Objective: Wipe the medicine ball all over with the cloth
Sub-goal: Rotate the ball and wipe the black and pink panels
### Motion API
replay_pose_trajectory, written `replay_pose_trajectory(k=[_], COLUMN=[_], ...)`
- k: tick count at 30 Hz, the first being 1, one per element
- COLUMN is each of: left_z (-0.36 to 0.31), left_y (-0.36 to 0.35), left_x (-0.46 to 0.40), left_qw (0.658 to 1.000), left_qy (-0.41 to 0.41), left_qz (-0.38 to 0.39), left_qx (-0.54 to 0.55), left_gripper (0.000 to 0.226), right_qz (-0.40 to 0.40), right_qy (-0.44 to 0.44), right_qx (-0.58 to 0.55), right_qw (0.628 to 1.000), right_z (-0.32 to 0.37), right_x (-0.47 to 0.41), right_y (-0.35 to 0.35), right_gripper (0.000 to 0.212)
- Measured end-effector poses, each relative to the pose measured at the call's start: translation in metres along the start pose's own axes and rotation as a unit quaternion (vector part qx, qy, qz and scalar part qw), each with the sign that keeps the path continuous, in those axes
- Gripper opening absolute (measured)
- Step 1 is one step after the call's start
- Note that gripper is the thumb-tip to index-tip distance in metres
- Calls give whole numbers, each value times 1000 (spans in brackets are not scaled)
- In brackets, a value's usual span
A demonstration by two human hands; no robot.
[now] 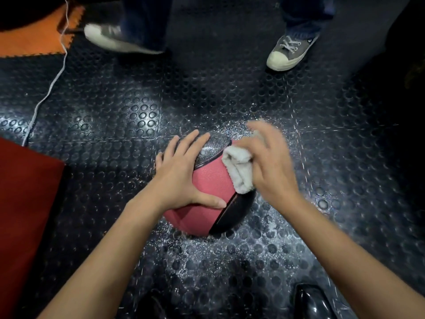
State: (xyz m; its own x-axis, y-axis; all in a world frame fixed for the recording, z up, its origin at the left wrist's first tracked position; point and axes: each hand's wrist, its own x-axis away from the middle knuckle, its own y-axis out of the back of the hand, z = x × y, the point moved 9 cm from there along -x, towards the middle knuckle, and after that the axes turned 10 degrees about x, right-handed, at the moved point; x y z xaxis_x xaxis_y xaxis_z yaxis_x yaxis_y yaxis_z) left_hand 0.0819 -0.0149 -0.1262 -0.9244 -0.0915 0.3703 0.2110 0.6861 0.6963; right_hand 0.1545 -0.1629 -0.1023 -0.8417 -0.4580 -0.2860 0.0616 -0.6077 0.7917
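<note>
The ball, pink with black panels, sits on the studded black floor in the middle of the scene, ringed by pale speckles of wet or dust. The left hand lies flat over its left side, fingers straight and spread toward the far black panel, thumb pressed along the near pink part. The right hand is blurred; it holds a folded white cloth against the ball's right shoulder, fingers curled round the cloth's far end. The cloth touches both pink and black surface.

Both forearms come in bare from the near edge. At the near edge lie two shiny black shoes, the left one barely visible. On the far side stand another person's legs in dark jeans and grey sneakers, well apart from the ball. A white cord runs down the far left across an orange mat. A red mat lies at the near left.
</note>
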Motion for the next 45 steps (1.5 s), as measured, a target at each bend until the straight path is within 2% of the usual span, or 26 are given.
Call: replay_pose_trajectory(k=[2,3,6,8,9,11,13,15,17,19,21,22,24,26,28,30,31,32,35,36,40,41,42,44,45], left_z=[4,6,11,12,10,2,-7,-10,-5,0,1,1,1,2,2,0,-2,-3,-6,-7,-3,-4,-5,-8,-9], left_y=[1,2,8,8,5,-2,-10,-13,-11,-7,-8,-9,-12,-12,-11,-10,-10,-11,-11,-11,-9,-10,-11,-13,-14], left_x=[0,0,0,0,0,1,3,2,2,4,9,12,17,17,14,12,12,12,8,7,9,11,12,10,9], left_qw=[1000,1000,999,999,999,998,998,998,999,999,1000,1000,1000,1000,999,999,999,999,999,999,998,998,998,998,998], left_qy=[-4,-4,0,4,6,3,1,1,11,19,19,17,10,12,24,31,32,32,39,42,49,48,46,47,52], left_qz=[5,7,8,22,35,54,53,39,27,14,0,-4,-12,-19,-25,-27,-26,-24,-19,-20,-32,-34,-35,-35,-34], left_qx=[12,21,32,24,13,-20,-47,-56,-45,-27,-10,-6,-8,-10,-2,2,1,-1,-16,-19,-2,-3,-8,-22,-25], left_gripper=[143,142,136,141,144,143,142,143,146,147,146,146,145,146,145,144,144,144,145,145,144,144,144,145,145], right_qz=[51,74,104,91,81,67,72,57,17,-5,13,44,99,91,39,10,10,32,78,67,24,34,53,56,46], right_qy=[47,69,222,265,238,95,-49,-127,-111,-4,87,68,-44,-88,7,130,153,134,-24,-25,172,178,136,-5,-36], right_qx=[-43,-25,136,171,155,61,-42,-4,64,101,161,167,126,124,169,214,228,230,200,208,237,234,226,198,197], right_qw=[997,995,960,944,955,991,995,990,992,995,983,983,986,984,985,968,961,963,976,975,956,955,963,979,979], right_z=[7,8,16,12,5,-14,-35,-43,-25,15,28,16,-17,-19,22,50,50,40,0,5,56,51,39,11,10], right_x=[10,14,25,25,17,-10,-26,-21,-2,20,25,15,-2,-1,9,22,18,8,-23,-21,11,8,0,-15,-14], right_y=[-14,-18,-22,-26,-29,-31,-39,-36,-19,-6,-9,-13,-24,-25,-18,-16,-15,-17,-18,-16,-14,-14,-15,-11,-10], right_gripper=[44,50,73,65,58,46,35,31,34,35,41,43,44,41,34,30,30,31,37,37,37,34,32,32,32])
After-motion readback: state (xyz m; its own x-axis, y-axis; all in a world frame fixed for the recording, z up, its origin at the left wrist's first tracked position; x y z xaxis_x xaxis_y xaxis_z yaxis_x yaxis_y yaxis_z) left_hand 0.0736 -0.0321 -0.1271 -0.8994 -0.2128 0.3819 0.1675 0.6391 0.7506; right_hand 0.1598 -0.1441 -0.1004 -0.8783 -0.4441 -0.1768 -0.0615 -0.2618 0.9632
